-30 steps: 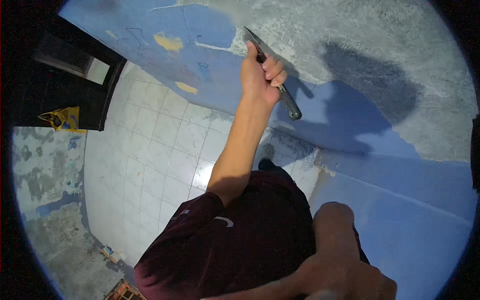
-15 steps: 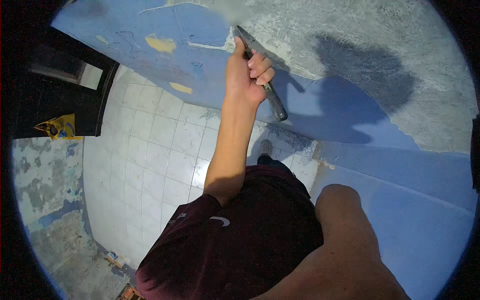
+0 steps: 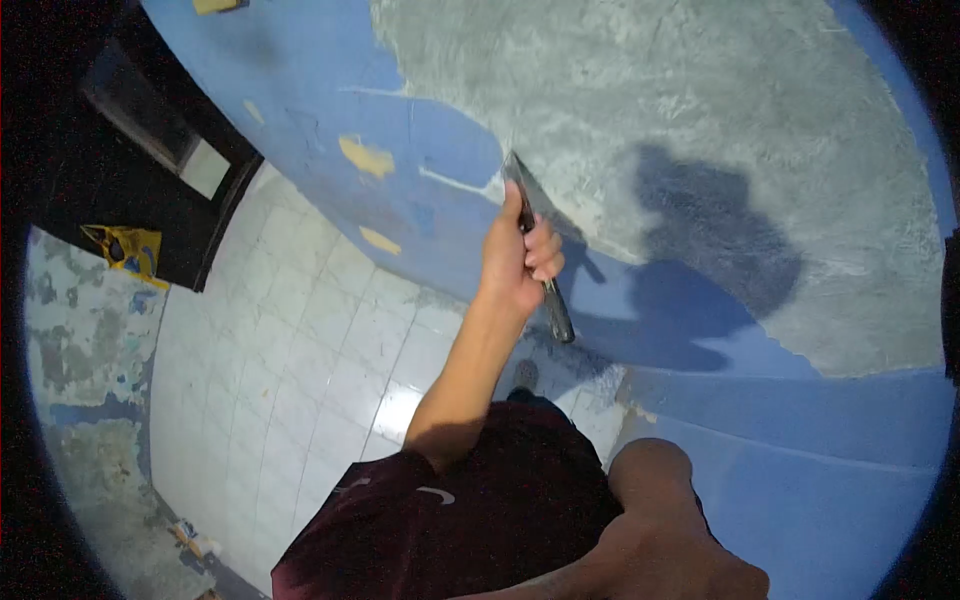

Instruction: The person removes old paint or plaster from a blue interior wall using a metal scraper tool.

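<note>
My left hand (image 3: 522, 262) is closed round a long tool (image 3: 562, 318) with a dark handle and a narrow metal blade, its thumb lying along it. The blade's tip touches or is very close to the wall, at the edge between rough grey plaster (image 3: 600, 90) and blue paint (image 3: 450, 145). The handle's end sticks out below the fingers. At the lower right a bare bent limb (image 3: 650, 475) shows, apparently my right arm; no right hand can be made out.
A pale tiled floor (image 3: 290, 350) lies below the wall. On the left are a dark doorway or furniture piece (image 3: 60, 180), a yellow bag (image 3: 135, 250) and a patchy wall (image 3: 85, 330). Small items (image 3: 195, 540) lie at the lower left. Shadows fall on the plaster.
The view has shifted, so wall and hand sit lower in the picture. My left hand still grips the tool, its tip near the same paint edge.
</note>
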Demonstrator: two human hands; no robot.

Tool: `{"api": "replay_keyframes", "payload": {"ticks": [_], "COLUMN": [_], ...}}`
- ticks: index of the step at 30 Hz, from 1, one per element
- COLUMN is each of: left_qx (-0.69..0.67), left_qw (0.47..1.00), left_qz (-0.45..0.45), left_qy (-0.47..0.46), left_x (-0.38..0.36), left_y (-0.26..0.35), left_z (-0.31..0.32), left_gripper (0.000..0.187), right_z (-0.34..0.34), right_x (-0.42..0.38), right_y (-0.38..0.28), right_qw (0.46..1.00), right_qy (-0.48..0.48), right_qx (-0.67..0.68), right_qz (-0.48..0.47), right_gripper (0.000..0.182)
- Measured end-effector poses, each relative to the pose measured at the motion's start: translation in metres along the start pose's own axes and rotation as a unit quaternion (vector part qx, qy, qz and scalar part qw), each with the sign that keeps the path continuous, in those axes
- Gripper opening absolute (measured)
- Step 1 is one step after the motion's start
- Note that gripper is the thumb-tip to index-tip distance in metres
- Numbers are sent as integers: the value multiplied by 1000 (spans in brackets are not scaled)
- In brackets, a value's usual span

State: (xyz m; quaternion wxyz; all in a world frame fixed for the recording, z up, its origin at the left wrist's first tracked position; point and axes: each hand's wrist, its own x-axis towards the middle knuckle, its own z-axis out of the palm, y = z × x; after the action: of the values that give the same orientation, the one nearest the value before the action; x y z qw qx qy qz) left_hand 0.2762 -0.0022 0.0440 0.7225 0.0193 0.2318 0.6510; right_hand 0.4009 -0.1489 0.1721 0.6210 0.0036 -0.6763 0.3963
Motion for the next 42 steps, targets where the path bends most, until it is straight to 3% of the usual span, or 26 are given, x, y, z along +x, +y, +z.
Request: {"api": "replay_keyframes", "payload": {"ticks": [8,10,16,23,34,36,42], "left_qx": [1,-20,-38,37,-22,-12,-29], "left_qw": [999,1000,999,998,997,1000,999], "left_qz": [-13,-5,-17,43,63,-8,44], "left_qy": [34,-6,-14,-30,-25,-12,8], "left_x": [-2,2,3,7,4,2,1], "left_y": [-2,0,1,-9,-8,-7,-12], "left_z": [3,-1,-2,-7,-1,-4,4], "left_gripper": [41,42,41,40,43,42,39], "right_z": [16,19,20,21,17,14,9], "right_x": [-18,-22,-35,-55,-37,-26,-33], "right_y": [-7,-10,-22,-41,-10,2,-5], "right_qw": [998,997,993,983,997,995,992], "right_qy": [31,38,52,67,-65,-100,-119], "right_qx": [-50,-62,-106,-167,-38,-17,-31], "right_qz": [21,23,12,43,13,-21,-21], "right_gripper": [24,24,23,23,22,22,22]}}
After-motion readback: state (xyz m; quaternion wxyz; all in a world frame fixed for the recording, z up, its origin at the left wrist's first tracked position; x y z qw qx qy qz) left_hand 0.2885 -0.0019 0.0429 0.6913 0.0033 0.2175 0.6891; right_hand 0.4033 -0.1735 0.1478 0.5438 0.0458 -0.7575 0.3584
